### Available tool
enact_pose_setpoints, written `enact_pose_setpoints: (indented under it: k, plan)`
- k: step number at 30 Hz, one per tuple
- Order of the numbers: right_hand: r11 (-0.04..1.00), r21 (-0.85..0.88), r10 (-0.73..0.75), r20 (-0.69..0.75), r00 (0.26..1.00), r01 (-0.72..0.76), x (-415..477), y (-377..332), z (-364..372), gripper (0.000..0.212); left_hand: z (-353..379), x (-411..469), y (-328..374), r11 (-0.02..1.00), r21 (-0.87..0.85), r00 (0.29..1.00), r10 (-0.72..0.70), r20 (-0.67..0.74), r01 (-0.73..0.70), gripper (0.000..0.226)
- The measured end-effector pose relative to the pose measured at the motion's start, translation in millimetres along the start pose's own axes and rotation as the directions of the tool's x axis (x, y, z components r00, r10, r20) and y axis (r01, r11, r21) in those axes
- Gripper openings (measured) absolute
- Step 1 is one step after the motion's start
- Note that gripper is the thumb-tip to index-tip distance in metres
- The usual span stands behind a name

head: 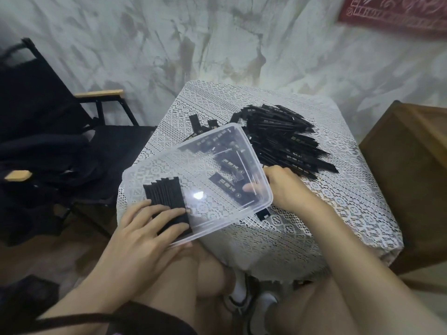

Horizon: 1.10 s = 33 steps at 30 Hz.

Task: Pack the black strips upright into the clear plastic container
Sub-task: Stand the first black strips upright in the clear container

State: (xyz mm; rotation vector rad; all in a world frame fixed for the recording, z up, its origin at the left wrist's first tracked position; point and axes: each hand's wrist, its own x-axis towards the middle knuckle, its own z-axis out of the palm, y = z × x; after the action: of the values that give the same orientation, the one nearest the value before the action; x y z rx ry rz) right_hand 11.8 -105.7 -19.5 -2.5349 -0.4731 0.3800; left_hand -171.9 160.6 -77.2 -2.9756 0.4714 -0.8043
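Note:
A clear plastic container (217,151) is tilted up off the lace-covered table, its open side toward me. A row of black strips (167,192) stands packed against its left end. My left hand (142,228) presses flat fingers on that row, thumb under the container's near rim. My right hand (283,184) grips the container's right wall, thumb inside and seen through the plastic. A big loose heap of black strips (283,139) lies on the table behind and right of the container. Several more strips show through its clear bottom.
The small table has a white lace cloth (338,204). A black folding chair (48,131) with wooden armrests and dark cloth stands at left. A brown wooden cabinet (411,165) stands close at right. My bare knees and shoes are below the table's near edge.

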Motion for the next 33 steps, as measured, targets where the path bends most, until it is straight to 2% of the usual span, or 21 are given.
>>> enact_pose_setpoints:
  k: [5,8,10,14,19,22,27,33]
  plan:
    - [0.986,-0.164,-0.037,0.013,0.999,0.039,6,-5,6,0.062,-2,-1,-2,1.0,0.014,1.0,0.003,-0.013,-0.003,0.043]
    - [0.988,-0.152,-0.022,0.015,1.0,0.024,9,-2,7,0.049,-3,1,-4,1.0,0.02,1.0,-0.011,-0.015,0.011,0.045]
    - [0.994,-0.107,-0.006,0.006,1.0,0.007,9,-1,6,0.035,-3,2,-4,1.0,0.022,1.0,-0.019,-0.019,0.019,0.045]
    - [0.992,-0.129,0.006,-0.026,1.0,-0.009,5,0,-2,0.008,-4,3,-3,0.999,0.018,0.999,-0.03,-0.017,0.03,0.043]
    - [0.98,-0.172,0.098,-0.019,0.995,-0.099,0,8,-11,0.021,-5,3,-2,0.999,0.014,0.999,-0.033,0.006,0.033,0.045]
    - [0.975,-0.203,0.093,-0.02,0.995,-0.096,-2,8,-9,0.033,-4,5,-1,0.999,0.014,0.999,-0.032,0.007,0.032,0.045]
    - [0.966,-0.25,0.06,-0.045,0.997,-0.07,-2,4,-3,0.033,-5,6,-1,0.999,0.013,0.999,-0.038,0.007,0.038,0.047]
    - [0.975,-0.2,0.093,-0.033,0.995,-0.098,-1,-1,-6,0.025,-5,6,-3,0.999,0.014,0.999,-0.044,0.014,0.044,0.047]
